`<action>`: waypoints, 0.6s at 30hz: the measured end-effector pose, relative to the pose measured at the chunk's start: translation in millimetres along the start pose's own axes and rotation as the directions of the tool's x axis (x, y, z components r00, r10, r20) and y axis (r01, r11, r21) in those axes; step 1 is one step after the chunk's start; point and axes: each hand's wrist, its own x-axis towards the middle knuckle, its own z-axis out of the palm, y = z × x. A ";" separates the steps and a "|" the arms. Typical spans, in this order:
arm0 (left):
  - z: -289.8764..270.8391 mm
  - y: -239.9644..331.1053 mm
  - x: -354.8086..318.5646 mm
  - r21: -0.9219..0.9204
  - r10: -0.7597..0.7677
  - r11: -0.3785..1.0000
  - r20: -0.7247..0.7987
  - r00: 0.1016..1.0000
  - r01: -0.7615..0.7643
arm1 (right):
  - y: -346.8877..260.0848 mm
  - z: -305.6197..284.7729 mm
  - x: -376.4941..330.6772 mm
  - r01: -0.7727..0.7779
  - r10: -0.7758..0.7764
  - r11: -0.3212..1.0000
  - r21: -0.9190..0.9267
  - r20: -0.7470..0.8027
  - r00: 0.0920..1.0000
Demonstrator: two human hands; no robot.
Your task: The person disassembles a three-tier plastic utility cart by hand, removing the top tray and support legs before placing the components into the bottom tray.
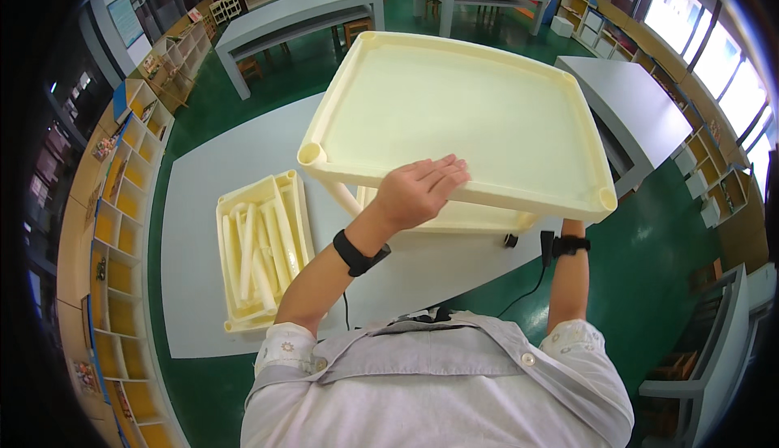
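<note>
A person is steadying a cream plastic shelf tray (454, 107) at twelve o'clock, left hand (418, 192) lying flat and open on its near rim. The right hand is reaching beneath at four o'clock, grip hidden. Even downward pressure looks wise, seating corner sockets squarely on the leg tubes (345, 198); spare tubes (260, 253) are waiting at nine o'clock.

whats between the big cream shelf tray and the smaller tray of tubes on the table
In the head view, only bare grey table top lies between the big cream shelf tray and the smaller tray of tubes; one cream leg tube slants down at the big tray's corner.
</note>
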 end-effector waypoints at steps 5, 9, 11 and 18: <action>5.0 14.9 6.8 -0.001 -0.155 0.988 0.170 0.973 0.158 | 18.6 -1.7 26.1 0.025 -0.121 0.928 -0.371 -0.236 0.964; -41.0 9.3 8.4 -0.024 -0.213 0.975 0.179 0.961 0.221 | 27.1 1.0 -30.4 -0.099 0.003 0.881 -0.463 -0.204 0.979; -72.6 -6.6 -10.2 0.123 -0.252 0.958 -0.079 0.964 0.261 | 25.0 -2.0 -65.5 -0.141 0.052 0.847 -0.513 -0.184 0.982; -49.6 -69.8 -133.5 -0.739 -0.965 0.096 0.095 0.243 0.667 | 1.9 74.9 -128.9 -0.271 0.513 0.815 -0.513 0.421 0.748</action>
